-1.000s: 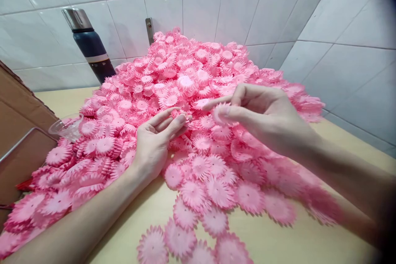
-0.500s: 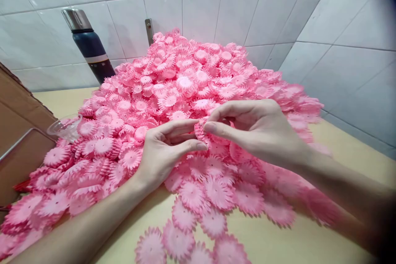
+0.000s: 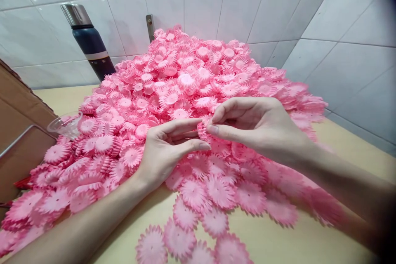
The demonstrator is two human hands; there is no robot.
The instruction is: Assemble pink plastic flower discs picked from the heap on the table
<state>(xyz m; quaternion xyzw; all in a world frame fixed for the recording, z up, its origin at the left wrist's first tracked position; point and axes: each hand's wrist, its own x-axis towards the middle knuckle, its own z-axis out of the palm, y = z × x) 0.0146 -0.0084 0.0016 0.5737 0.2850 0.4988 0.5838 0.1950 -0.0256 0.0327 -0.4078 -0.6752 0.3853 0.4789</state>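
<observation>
Holding: on the head view, my left hand (image 3: 167, 148) and right hand (image 3: 253, 130) meet fingertip to fingertip. Each pinches the same small pink flower (image 3: 202, 130) between thumb and forefinger, and the other fingers curl loosely.
Flower: it hangs just above the near slope of the heap (image 3: 185, 78), touching both hands. It is turned edge-on, so I cannot tell whether it is one layer or several.
Heap: pink flowers are piled high into the corner of the tiled wall (image 3: 340, 70) and spill down across the worktop (image 3: 278, 243).
Front: a few loose flowers (image 3: 192, 194) lie flat on the worktop, below my wrists.
Left side: a cardboard box (image 3: 18, 132) stands at the edge, a clear cup (image 3: 63, 126) touches the heap's rim, and a dark flask (image 3: 89, 43) stands upright by the wall.
Progress: I judge one flower is being worked and nearly all the rest lie in the heap. I see no separate finished pile, so I cannot tell how many are done.
</observation>
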